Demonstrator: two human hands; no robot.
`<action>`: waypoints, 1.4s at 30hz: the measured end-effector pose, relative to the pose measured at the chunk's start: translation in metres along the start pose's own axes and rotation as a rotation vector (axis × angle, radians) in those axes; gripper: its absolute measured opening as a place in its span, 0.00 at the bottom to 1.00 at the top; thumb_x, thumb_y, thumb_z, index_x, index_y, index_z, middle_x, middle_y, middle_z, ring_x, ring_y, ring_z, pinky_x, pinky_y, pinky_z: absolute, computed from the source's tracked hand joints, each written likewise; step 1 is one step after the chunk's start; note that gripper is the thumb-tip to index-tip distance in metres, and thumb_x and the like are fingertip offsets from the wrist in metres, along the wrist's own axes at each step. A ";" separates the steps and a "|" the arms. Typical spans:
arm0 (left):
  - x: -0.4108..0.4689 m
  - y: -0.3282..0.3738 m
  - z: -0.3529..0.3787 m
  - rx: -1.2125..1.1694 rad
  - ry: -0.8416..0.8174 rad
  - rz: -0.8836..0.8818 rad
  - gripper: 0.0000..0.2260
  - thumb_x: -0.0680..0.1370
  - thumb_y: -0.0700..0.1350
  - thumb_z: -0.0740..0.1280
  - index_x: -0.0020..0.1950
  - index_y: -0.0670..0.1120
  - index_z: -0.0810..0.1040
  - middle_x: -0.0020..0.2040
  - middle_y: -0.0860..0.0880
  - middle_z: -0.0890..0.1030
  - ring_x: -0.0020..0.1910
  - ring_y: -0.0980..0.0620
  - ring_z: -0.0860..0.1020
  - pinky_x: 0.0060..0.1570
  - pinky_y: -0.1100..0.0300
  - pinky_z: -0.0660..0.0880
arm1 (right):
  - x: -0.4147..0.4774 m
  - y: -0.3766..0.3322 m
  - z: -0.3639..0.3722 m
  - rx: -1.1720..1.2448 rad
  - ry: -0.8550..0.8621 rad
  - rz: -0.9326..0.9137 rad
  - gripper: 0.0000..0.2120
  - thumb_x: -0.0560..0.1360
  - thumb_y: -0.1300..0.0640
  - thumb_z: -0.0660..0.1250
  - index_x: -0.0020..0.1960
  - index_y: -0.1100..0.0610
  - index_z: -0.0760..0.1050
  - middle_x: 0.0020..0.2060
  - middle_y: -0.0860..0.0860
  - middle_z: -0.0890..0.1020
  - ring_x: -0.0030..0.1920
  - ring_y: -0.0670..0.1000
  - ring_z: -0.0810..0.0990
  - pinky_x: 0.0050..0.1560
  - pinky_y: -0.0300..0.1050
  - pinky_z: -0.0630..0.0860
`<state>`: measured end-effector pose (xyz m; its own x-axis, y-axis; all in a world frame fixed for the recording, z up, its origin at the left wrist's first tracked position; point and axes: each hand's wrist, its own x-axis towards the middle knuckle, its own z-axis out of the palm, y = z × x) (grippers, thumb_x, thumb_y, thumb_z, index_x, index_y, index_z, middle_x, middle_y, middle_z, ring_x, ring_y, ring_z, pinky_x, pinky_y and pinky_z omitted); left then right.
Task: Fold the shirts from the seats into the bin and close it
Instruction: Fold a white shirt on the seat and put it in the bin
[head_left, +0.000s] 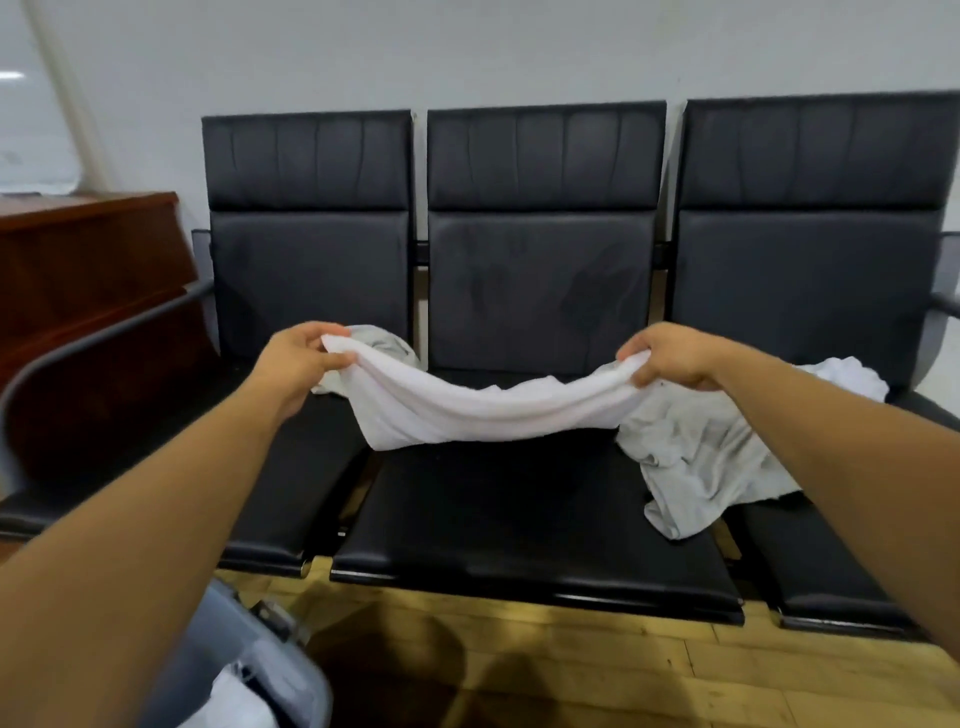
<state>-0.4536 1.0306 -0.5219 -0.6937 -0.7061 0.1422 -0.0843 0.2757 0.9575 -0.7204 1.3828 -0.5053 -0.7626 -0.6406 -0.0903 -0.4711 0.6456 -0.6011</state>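
A white shirt (467, 410) hangs stretched between both hands above the middle black seat (519, 514). My left hand (301, 358) pinches its left end and my right hand (670, 358) pinches its right end. A crumpled light grey shirt (696, 457) lies across the gap between the middle and right seats. Another grey garment (384, 345) sits at the back of the left seat, partly hidden behind the white shirt. More white cloth (847, 379) lies on the right seat. The grey bin (244, 660) stands on the floor at lower left, with white fabric inside.
Three joined black seats with high backs stand against a pale wall. A metal armrest (104, 332) curves at the left end. A brown wooden cabinet (88, 249) is further left. Wooden floor (571, 670) runs in front of the seats.
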 end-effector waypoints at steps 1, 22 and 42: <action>0.010 0.017 -0.006 0.041 0.013 0.027 0.13 0.73 0.32 0.74 0.50 0.50 0.82 0.51 0.44 0.84 0.48 0.50 0.81 0.53 0.56 0.78 | 0.002 -0.013 -0.018 0.008 0.093 -0.032 0.17 0.73 0.70 0.70 0.60 0.61 0.81 0.53 0.55 0.80 0.53 0.53 0.78 0.51 0.42 0.72; 0.028 0.155 -0.037 -0.128 0.155 0.178 0.05 0.77 0.41 0.73 0.50 0.50 0.85 0.57 0.47 0.83 0.58 0.47 0.81 0.59 0.56 0.78 | -0.034 -0.068 -0.126 1.195 0.307 -0.021 0.07 0.78 0.66 0.67 0.55 0.66 0.78 0.53 0.57 0.81 0.52 0.53 0.82 0.35 0.43 0.82; 0.069 0.110 0.008 0.151 0.353 0.301 0.09 0.81 0.45 0.67 0.59 0.46 0.82 0.48 0.47 0.81 0.44 0.51 0.79 0.45 0.59 0.78 | 0.017 -0.026 -0.105 0.615 0.747 -0.202 0.02 0.77 0.61 0.70 0.47 0.55 0.80 0.41 0.48 0.80 0.43 0.45 0.77 0.44 0.36 0.72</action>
<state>-0.5165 1.0170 -0.4087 -0.4202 -0.7515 0.5086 -0.0386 0.5748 0.8174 -0.7678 1.3988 -0.4083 -0.8767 -0.1514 0.4566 -0.4721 0.0890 -0.8770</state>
